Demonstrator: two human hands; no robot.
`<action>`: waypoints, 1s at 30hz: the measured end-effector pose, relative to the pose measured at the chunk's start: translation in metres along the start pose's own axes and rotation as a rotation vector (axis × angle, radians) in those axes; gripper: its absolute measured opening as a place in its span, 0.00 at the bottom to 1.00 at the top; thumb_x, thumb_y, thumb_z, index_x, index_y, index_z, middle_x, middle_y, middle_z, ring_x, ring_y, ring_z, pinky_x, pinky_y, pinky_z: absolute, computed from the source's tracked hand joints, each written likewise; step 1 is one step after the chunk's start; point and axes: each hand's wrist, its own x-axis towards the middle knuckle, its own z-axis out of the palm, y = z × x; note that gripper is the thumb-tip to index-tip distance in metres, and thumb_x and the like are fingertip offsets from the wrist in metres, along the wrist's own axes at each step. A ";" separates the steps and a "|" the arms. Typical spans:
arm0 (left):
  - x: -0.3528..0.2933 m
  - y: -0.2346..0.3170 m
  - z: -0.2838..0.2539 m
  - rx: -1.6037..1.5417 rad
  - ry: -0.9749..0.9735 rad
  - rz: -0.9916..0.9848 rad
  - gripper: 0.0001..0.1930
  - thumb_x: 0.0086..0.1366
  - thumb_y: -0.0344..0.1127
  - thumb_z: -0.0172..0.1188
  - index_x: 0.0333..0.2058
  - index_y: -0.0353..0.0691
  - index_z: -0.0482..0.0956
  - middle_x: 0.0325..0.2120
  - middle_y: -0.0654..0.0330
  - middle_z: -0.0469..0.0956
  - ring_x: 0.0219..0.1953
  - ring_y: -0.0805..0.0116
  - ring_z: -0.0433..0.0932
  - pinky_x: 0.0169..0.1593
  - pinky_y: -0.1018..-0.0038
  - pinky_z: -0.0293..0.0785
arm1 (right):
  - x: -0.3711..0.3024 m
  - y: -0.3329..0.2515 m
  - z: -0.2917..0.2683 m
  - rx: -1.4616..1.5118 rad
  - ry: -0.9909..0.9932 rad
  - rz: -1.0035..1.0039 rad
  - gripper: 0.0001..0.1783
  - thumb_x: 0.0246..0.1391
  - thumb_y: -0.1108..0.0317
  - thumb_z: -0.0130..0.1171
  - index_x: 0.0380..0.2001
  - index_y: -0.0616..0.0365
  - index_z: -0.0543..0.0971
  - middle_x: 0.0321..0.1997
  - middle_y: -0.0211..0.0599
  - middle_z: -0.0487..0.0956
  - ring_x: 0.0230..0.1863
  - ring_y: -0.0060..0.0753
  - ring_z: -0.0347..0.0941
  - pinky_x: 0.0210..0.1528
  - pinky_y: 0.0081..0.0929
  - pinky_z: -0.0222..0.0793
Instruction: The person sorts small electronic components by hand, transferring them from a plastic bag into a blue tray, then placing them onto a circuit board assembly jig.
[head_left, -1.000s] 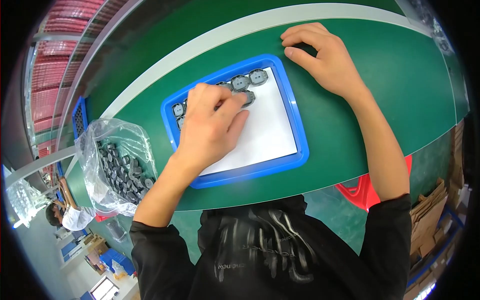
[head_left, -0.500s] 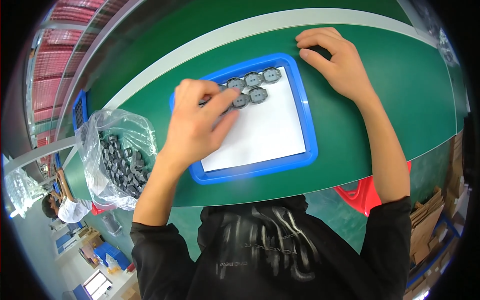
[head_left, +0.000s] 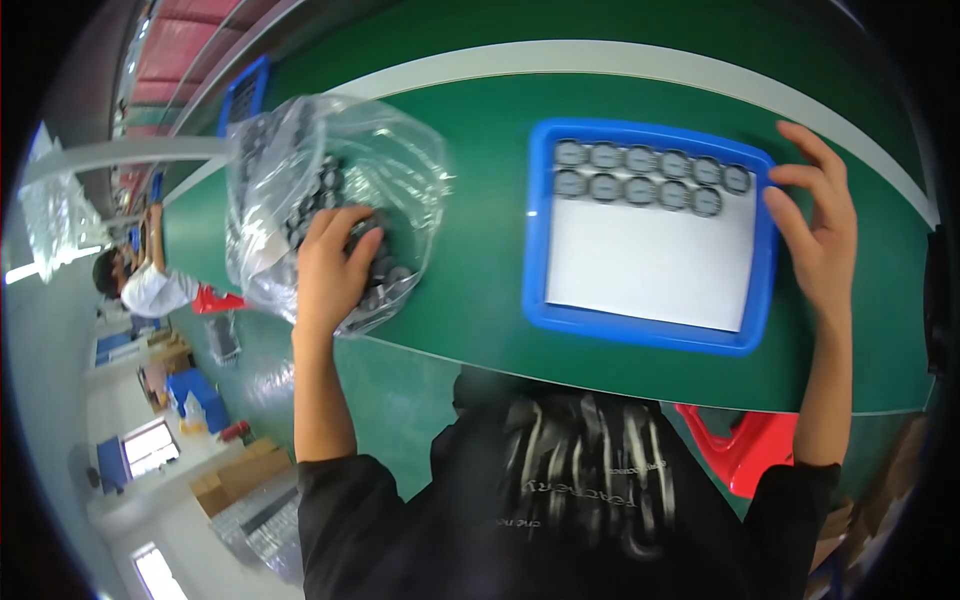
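Observation:
A blue-rimmed tray with a white floor lies on the green table. Two rows of small round grey parts fill its far end. My right hand rests against the tray's right rim, fingers spread, holding nothing. My left hand reaches into a clear plastic bag at the left, fingers curled among the dark round parts inside; whether it grips one is hidden.
A white stripe runs along the table's far side. A blue bin stands behind the bag. A red stool is under the table's near edge. Another person works at far left.
My left hand has left the tray and gone left into the bag of parts. The view has swung left, so the tray now lies to the right. My right hand stays at the tray's right rim.

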 end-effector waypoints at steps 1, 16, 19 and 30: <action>0.002 -0.001 0.002 -0.025 -0.004 -0.013 0.13 0.60 0.31 0.65 0.44 0.38 0.81 0.37 0.51 0.77 0.37 0.52 0.79 0.41 0.66 0.75 | -0.003 0.005 0.001 0.018 0.011 0.051 0.08 0.53 0.71 0.63 0.38 0.59 0.81 0.63 0.40 0.74 0.65 0.42 0.67 0.64 0.34 0.62; 0.034 0.026 0.016 -0.087 0.031 0.195 0.12 0.56 0.22 0.65 0.36 0.35 0.72 0.33 0.50 0.75 0.35 0.50 0.77 0.41 0.65 0.74 | -0.003 0.041 0.000 0.111 0.012 0.285 0.10 0.61 0.71 0.59 0.44 0.63 0.80 0.59 0.36 0.75 0.59 0.29 0.70 0.61 0.24 0.65; 0.037 0.027 0.036 -0.212 0.168 0.482 0.12 0.55 0.21 0.65 0.37 0.35 0.73 0.41 0.50 0.79 0.40 0.49 0.79 0.44 0.67 0.76 | -0.001 0.041 0.000 0.110 0.008 0.272 0.10 0.61 0.72 0.59 0.44 0.63 0.80 0.59 0.36 0.76 0.59 0.29 0.70 0.60 0.24 0.65; 0.020 -0.008 0.031 -0.036 0.067 0.346 0.14 0.56 0.23 0.57 0.42 0.38 0.78 0.37 0.49 0.77 0.42 0.46 0.77 0.45 0.57 0.75 | -0.022 0.096 -0.004 0.012 -0.049 0.135 0.10 0.63 0.71 0.56 0.44 0.66 0.78 0.61 0.44 0.75 0.64 0.39 0.68 0.66 0.30 0.60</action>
